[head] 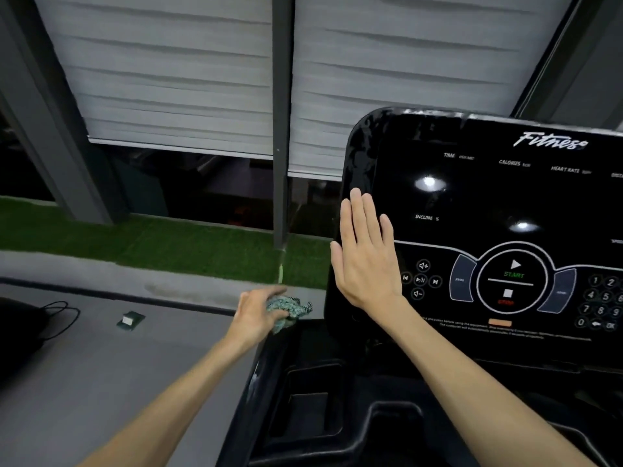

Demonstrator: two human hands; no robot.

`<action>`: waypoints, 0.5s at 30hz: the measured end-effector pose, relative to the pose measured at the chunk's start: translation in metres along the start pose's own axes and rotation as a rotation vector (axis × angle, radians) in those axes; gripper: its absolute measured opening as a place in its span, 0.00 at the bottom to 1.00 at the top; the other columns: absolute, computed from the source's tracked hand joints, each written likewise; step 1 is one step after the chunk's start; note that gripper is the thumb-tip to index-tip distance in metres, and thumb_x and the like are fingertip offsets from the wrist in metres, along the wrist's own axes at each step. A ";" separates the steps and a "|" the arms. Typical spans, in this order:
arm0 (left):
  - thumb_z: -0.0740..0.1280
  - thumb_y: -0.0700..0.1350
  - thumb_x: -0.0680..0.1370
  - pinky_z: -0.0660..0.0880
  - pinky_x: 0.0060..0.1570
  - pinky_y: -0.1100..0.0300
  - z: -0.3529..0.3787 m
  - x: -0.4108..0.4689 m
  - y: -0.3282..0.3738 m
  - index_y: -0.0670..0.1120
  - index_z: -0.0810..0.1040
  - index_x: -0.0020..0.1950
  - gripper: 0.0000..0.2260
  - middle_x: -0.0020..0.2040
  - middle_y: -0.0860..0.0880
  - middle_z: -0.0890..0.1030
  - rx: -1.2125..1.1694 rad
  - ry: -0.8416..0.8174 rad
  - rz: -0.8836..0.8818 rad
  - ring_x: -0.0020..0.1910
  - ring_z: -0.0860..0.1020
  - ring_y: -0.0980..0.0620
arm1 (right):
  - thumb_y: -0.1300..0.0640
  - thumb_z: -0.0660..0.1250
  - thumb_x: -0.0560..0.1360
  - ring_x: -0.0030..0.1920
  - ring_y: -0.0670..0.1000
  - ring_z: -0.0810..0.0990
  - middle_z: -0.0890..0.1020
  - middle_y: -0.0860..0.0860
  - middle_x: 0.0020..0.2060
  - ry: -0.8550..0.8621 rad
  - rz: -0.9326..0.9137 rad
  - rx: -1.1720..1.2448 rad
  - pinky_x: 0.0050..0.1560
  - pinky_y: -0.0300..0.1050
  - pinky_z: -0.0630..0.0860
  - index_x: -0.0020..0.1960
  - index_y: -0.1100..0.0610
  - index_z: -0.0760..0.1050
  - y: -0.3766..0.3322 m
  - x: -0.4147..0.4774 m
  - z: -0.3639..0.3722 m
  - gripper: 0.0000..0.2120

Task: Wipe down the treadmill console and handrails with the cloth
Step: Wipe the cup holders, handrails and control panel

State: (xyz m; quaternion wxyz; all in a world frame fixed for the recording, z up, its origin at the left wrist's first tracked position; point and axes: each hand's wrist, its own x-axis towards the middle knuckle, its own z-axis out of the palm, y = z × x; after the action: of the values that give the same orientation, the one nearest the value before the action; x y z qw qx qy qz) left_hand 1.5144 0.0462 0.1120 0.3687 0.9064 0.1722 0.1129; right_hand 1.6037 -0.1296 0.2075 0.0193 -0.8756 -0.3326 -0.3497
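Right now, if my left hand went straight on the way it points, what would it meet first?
Probably the lower left edge of the console: the left hand, gripping the cloth, points right toward it. Depth is unclear, so it might miss.

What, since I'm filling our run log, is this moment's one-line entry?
left hand: grips cloth beside console | right hand: open, flat on console's left edge
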 end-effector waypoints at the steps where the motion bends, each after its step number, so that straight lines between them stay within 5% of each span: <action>1: 0.76 0.39 0.71 0.68 0.67 0.58 0.003 0.004 -0.006 0.43 0.79 0.64 0.21 0.61 0.46 0.81 0.030 -0.027 0.022 0.62 0.77 0.47 | 0.49 0.51 0.82 0.78 0.56 0.45 0.49 0.59 0.78 0.007 0.000 -0.003 0.76 0.55 0.48 0.78 0.63 0.47 0.000 0.000 0.001 0.30; 9: 0.71 0.40 0.76 0.71 0.60 0.59 0.028 0.028 -0.050 0.42 0.82 0.59 0.12 0.55 0.43 0.80 0.132 -0.108 0.039 0.55 0.78 0.46 | 0.50 0.50 0.82 0.78 0.57 0.45 0.49 0.60 0.78 0.058 0.011 -0.014 0.76 0.54 0.46 0.78 0.63 0.47 -0.004 -0.004 0.007 0.30; 15: 0.69 0.36 0.77 0.70 0.64 0.58 0.050 0.044 -0.067 0.41 0.82 0.60 0.12 0.62 0.43 0.80 0.130 -0.209 0.098 0.60 0.78 0.44 | 0.50 0.49 0.82 0.78 0.57 0.46 0.50 0.61 0.77 0.107 0.009 -0.015 0.76 0.54 0.44 0.78 0.64 0.46 -0.004 -0.001 0.010 0.30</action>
State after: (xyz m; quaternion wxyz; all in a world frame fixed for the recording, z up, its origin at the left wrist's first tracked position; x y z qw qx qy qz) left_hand 1.5560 0.0766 0.0332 0.3191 0.9426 0.0950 0.0242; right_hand 1.6068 -0.1242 0.1990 0.0319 -0.8574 -0.3242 -0.3984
